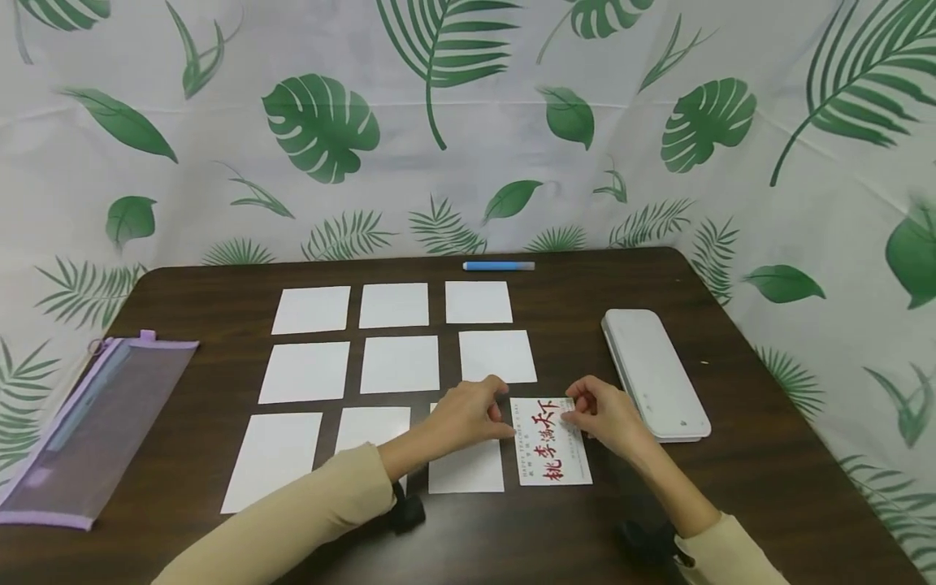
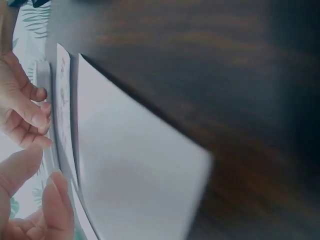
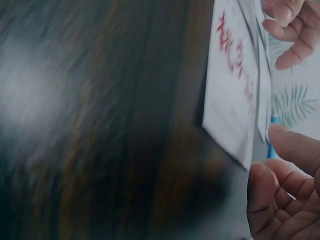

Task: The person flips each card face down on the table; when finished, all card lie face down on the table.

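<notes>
- My left hand (image 1: 468, 416) pinches the left edge of the printed card (image 1: 552, 443), thumb and fingers curled onto it; my right hand (image 1: 603, 418) pinches its far right edge the same way. The card lies on the table (image 1: 731, 487), near side, just right of the grid of blank white cards (image 1: 398, 363).
- My grip on it is thin, fingertips only. I judge that a tug from one hand could buckle or crease the card, or let it slip out.
- The card's left edge sits just beside the nearest blank card (image 1: 466, 470). Sliding it left could nudge that one and skew the tidy rows.
- My right wrist is close to the white case (image 1: 653, 374); a wide sweep could knock it.
- My left forearm hides part of the near-row blank cards, so I cannot tell how they lie beneath it.
- Both wrist views are blurred. The red characters show on the card, but the small print beside them is unreadable.
- The blue pen (image 1: 498, 266) at the far edge and the purple pouch (image 1: 95, 431) at the left lie well apart from my hands.
</notes>
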Motion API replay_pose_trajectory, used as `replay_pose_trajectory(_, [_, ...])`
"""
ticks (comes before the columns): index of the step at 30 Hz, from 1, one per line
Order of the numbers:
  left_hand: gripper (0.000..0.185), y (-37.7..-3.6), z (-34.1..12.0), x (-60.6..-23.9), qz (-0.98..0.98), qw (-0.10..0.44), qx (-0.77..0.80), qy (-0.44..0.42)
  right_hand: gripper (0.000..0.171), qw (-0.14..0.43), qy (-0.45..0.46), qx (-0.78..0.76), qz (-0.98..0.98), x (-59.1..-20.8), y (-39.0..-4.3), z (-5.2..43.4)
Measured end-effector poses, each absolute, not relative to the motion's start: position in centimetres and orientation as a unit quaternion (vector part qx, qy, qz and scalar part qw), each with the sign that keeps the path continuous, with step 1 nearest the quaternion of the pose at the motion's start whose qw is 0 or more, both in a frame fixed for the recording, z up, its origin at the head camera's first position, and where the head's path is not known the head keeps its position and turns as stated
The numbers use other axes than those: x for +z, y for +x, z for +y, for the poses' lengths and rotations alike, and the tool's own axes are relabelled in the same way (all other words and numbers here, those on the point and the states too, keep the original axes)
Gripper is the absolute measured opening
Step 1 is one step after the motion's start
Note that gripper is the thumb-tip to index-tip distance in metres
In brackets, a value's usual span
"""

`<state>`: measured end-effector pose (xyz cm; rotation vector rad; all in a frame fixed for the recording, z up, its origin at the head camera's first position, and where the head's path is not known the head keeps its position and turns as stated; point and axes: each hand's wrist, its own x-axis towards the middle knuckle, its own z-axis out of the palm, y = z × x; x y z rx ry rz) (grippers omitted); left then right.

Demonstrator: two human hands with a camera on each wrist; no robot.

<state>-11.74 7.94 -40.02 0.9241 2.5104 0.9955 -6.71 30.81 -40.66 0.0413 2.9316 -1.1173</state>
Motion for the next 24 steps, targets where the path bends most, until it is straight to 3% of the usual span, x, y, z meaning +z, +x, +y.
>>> replay_pose_trajectory(6, [0.056,-12.3,9.6,-40.0,0.891,0.134,0.291,0.321,0.034,0.022,0.021,-0.315,0.948,-40.7,-7.4,31.1])
replay_pose_trajectory(14, [0.048,-11.7,10.0,-40.7,0.901,0.125,0.257,0.328,0.033,0.032,0.014,-0.307,0.951,-41.2,-7.2,31.0])
replay_pose_trajectory(24, [0.048,-11.9,10.7,-40.7,0.896,0.119,0.258,0.342,0.029,0.005,0.006,-0.305,0.952,-40.8,-7.2,31.9])
